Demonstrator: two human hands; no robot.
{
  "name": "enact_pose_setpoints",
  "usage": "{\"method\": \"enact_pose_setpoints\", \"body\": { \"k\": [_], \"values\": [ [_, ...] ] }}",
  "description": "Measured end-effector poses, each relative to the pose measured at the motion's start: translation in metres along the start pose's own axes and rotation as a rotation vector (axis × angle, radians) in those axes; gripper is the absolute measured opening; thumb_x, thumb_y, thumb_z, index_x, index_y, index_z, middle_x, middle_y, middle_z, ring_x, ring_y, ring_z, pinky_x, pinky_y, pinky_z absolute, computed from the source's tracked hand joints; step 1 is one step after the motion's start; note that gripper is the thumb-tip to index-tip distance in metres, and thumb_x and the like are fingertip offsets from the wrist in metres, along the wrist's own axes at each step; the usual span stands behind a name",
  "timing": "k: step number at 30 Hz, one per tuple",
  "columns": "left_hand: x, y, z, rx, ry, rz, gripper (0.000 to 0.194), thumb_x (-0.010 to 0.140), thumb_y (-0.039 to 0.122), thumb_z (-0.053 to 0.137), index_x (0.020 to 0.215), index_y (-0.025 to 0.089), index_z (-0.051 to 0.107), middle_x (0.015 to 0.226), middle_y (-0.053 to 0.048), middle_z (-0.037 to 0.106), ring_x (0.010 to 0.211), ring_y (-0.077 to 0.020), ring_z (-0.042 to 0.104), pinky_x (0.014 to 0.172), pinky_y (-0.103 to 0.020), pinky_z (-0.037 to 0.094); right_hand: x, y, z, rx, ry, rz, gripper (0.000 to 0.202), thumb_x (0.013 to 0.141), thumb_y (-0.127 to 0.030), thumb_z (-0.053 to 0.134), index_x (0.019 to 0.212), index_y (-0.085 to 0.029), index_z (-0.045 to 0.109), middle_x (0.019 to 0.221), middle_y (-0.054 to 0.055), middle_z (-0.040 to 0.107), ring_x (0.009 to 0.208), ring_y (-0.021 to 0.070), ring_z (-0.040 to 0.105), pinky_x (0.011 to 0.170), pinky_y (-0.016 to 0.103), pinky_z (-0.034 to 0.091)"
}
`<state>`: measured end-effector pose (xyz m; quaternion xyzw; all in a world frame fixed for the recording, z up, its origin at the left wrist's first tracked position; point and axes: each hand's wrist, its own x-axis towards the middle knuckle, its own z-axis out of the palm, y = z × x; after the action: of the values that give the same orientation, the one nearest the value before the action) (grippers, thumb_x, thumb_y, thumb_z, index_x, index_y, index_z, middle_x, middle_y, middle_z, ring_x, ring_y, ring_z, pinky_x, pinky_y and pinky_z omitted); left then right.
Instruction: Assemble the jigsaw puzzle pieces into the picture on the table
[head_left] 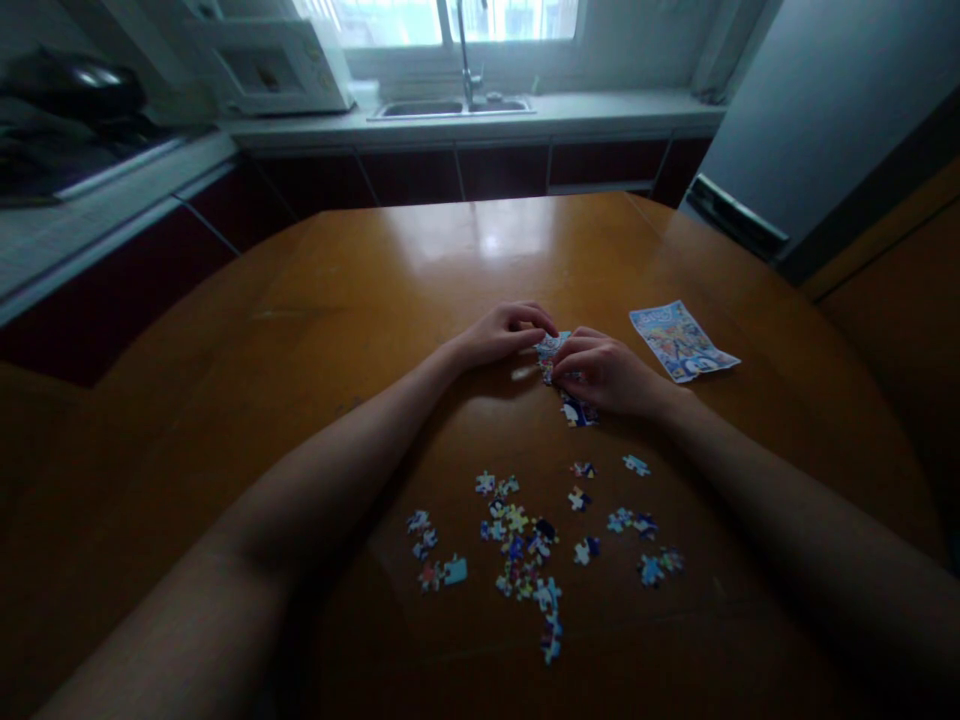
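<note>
A partly joined jigsaw puzzle (pixel 551 346) lies on the wooden table between my hands, partly covered by them. At its left edge, my left hand (pixel 510 332) is curled, with thumb and fingertips closed on the border. My right hand (pixel 604 372) rests over its right side, fingers pinched at a puzzle piece that they mostly hide. The puzzle's lower part (pixel 579 411), dark blue and white, shows below my right hand. Nearer to me lie many loose puzzle pieces (pixel 517 520), some overlapping in a heap, with more pieces (pixel 651 570) scattered to the right.
A creased, colourful picture sheet (pixel 684 341) lies right of my right hand. The round-ended wooden table (pixel 337 290) fills the middle. Beyond it are a counter with a sink (pixel 420 109), a microwave (pixel 270 65), a stove with a pan (pixel 75 85) and a refrigerator (pixel 810 110).
</note>
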<state>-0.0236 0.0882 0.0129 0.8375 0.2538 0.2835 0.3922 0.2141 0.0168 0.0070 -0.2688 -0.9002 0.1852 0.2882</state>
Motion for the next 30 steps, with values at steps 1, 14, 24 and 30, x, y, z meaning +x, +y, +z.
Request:
{"method": "enact_pose_setpoints", "body": {
  "k": [1,14,24,30],
  "values": [
    [0.0,0.0,0.0,-0.001,0.001,0.001,0.029,0.091,0.042,0.064,0.1,0.019,0.078,0.11,-0.01,0.071,0.098,-0.0189,0.066,0.084,-0.033,0.053,0.0,0.0,0.0,-0.006,-0.004,-0.003,0.014,0.09,-0.02,0.068,0.089,-0.028,0.079,0.1,0.004,0.075,0.099,0.0234,0.062,0.089,0.04,0.052],
    [0.0,0.001,0.001,0.014,0.003,-0.005,0.028,0.092,0.041,0.064,0.1,0.019,0.078,0.107,-0.009,0.071,0.09,-0.0167,0.064,0.077,-0.03,0.05,-0.001,0.002,-0.002,-0.048,0.086,0.022,0.029,0.084,-0.006,0.058,0.088,-0.024,0.081,0.095,0.007,0.074,0.094,0.024,0.062,0.088,0.042,0.051],
    [0.0,0.001,0.003,0.283,-0.144,0.101,0.039,0.086,0.045,0.075,0.12,0.026,0.074,0.128,-0.009,0.066,0.126,-0.0256,0.056,0.117,-0.046,0.04,-0.002,0.011,0.004,-0.027,0.153,0.007,0.027,0.086,-0.007,0.062,0.082,-0.025,0.082,0.09,0.006,0.072,0.089,0.0227,0.062,0.083,0.042,0.051],
    [-0.001,0.006,0.003,0.39,-0.203,0.07,0.045,0.084,0.051,0.076,0.123,0.029,0.072,0.138,-0.007,0.063,0.134,-0.0286,0.051,0.122,-0.05,0.034,-0.001,0.011,0.003,-0.008,0.111,-0.023,0.026,0.088,-0.008,0.064,0.082,-0.026,0.082,0.09,0.006,0.07,0.09,0.0219,0.06,0.081,0.04,0.05]
  ]
}}
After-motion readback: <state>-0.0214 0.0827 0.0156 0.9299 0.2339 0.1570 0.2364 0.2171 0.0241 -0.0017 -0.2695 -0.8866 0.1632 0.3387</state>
